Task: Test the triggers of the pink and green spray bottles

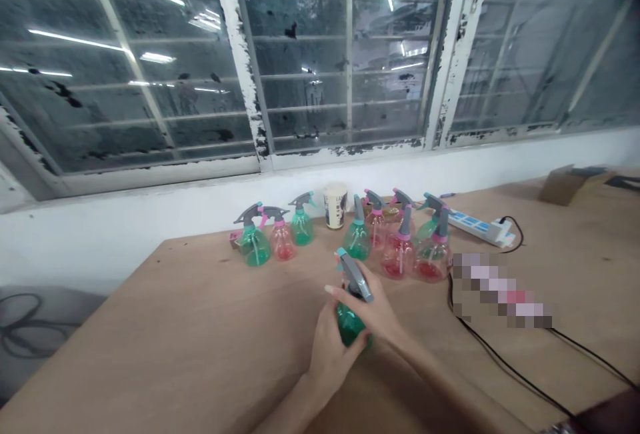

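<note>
A green plastic spray bottle (350, 325) with a grey trigger head (356, 277) is held just above the wooden tabletop (200, 334). My right hand (371, 306) wraps its neck from the right, fingers reaching across the front. My left hand (333, 354) cups the bottle's body from below and the left. Both hands hide most of the bottle. Just beyond them stands a group of similar spray bottles, green ones like (357, 242) and pink-red ones like (399, 255), all upright and apart from my hands.
A paper cup (335, 206) stands among the bottles against the white wall (125, 234). To the right lie a white power strip (480, 229), a black cable (505, 367) and a pixelated blurred patch (500, 291). A cardboard piece (565, 184) sits farther back, below the barred window (345, 54).
</note>
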`<state>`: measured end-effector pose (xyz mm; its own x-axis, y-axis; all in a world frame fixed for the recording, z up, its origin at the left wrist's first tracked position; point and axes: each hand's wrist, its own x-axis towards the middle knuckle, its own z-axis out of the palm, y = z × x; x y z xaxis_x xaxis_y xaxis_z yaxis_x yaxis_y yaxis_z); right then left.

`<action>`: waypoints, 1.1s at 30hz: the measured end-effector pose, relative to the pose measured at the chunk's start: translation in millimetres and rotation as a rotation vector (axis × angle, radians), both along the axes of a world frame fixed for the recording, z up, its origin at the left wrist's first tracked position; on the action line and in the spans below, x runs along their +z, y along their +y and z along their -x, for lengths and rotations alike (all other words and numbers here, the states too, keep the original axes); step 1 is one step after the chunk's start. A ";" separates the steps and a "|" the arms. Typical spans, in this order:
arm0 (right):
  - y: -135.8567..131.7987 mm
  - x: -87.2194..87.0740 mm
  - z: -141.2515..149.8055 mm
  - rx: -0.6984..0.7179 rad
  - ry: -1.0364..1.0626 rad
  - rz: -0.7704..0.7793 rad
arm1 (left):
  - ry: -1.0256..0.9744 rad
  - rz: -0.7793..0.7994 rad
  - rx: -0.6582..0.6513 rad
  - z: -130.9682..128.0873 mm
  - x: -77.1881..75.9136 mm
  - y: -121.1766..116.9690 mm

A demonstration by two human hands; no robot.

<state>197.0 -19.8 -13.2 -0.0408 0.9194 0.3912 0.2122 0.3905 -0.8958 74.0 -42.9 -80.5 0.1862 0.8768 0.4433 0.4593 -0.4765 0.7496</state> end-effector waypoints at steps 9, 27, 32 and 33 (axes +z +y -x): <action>13.7 2.4 1.9 0.007 0.026 -0.135 | 0.040 -0.056 0.003 1.0 -2.7 3.6; 22.8 -1.3 5.6 -0.031 0.041 -0.190 | 0.065 -0.056 -0.051 6.9 0.4 8.1; 29.2 -6.8 4.4 0.000 0.080 -0.186 | 0.057 -0.070 -0.038 20.3 1.0 18.7; 31.5 -8.8 4.2 0.003 0.089 -0.188 | 0.035 -0.059 -0.001 23.5 0.5 22.8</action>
